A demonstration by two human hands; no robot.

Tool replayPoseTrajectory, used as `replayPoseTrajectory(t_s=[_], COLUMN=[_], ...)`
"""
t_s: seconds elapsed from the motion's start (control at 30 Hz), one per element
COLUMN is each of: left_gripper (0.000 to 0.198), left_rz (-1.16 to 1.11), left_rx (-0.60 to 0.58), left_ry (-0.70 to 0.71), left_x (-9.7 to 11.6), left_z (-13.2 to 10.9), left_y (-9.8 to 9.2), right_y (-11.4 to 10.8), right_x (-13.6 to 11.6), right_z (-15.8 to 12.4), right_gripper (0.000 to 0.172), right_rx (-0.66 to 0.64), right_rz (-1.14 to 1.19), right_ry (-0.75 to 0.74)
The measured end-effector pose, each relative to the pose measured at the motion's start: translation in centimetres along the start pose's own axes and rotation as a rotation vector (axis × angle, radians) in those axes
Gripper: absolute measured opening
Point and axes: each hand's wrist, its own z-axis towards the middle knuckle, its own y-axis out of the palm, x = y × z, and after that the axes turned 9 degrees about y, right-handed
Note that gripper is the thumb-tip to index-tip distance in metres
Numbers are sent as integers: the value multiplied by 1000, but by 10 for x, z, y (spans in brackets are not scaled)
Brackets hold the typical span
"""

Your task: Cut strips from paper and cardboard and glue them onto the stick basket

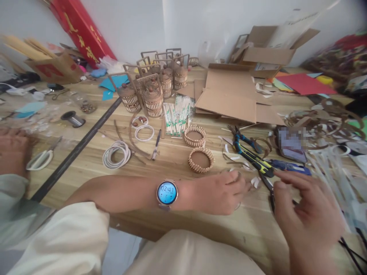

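Note:
My left hand [220, 193] rests low over the table edge, its fingers curled and pressed together; whatever they may hold is hidden. To its right hovers my right hand [312, 214], slightly blurred, thumb and forefinger bent with a gap between them. Behind its thumb shows a black-handled tool [272, 191], partly covered. Beyond the hands lie a yellow-and-black utility knife [259, 162] and blue-handled pliers [237, 139]. Two round rings of short wooden sticks, a nearer one [212, 162] and a farther one [204, 133], sit past my left hand. White paper scraps [255, 182] lie between the hands.
Several lidded stick baskets [153, 103] with tall handles stand at the back. Flattened cardboard [226, 93] lies beside them. White coiled cord [116, 154], a pen [156, 145] and a phone [291, 145] are about. At far left, another person's hand [13, 151] is near white scissors [41, 159].

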Motion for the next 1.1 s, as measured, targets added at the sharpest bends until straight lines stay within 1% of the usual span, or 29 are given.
replayPoseTrajectory(t_s=[0.03,0.1,0.13,0.2,0.3,0.37,0.47,0.6,0.77,0.83,0.9,0.97,1.07,1.1], left_gripper=[39,39,39,39,38,37,37,38,37,36,36,38,43,44], left_rz=[-3,-15,-27,-50,-63,-73,-90,-82,-16,3,4,11,39,46], left_rx=[-13,-29,-23,17,79,90,74,26,8,12,4,-66,-235,-254], left_ry=[6,13,15,16,24,24,30,38,67,61,70,96,132,135], left_x=[1,2,3,5,9,12,15,16,16,17,16,16,16,16], left_z=[1,4,5,6,7,7,7,8,7,6,6,7,9,10], left_y=[-2,-6,-6,-5,1,3,4,1,0,0,-2,-5,-9,-9], right_y=[-6,-14,-17,-19,-18,-18,-20,-22,-23,-24,-25,-26,-29,-29], right_x=[-4,-9,-10,-10,-9,-7,-4,7,20,20,18,14,9,7], right_z=[2,6,7,10,10,10,9,6,0,-2,-4,-6,-8,-9], right_gripper=[16,21,22,23,22,19,18,24,28,28,28,28,32,34], right_rx=[-42,-166,-226,-305,-350,-364,-387,-397,-454,-472,-518,-586,-708,-743], right_rz=[17,57,69,69,57,63,43,-45,-109,-109,-94,-78,-63,-58], right_ry=[-116,-330,-400,-446,-404,-397,-410,-451,-463,-424,-359,-292,-199,-166])
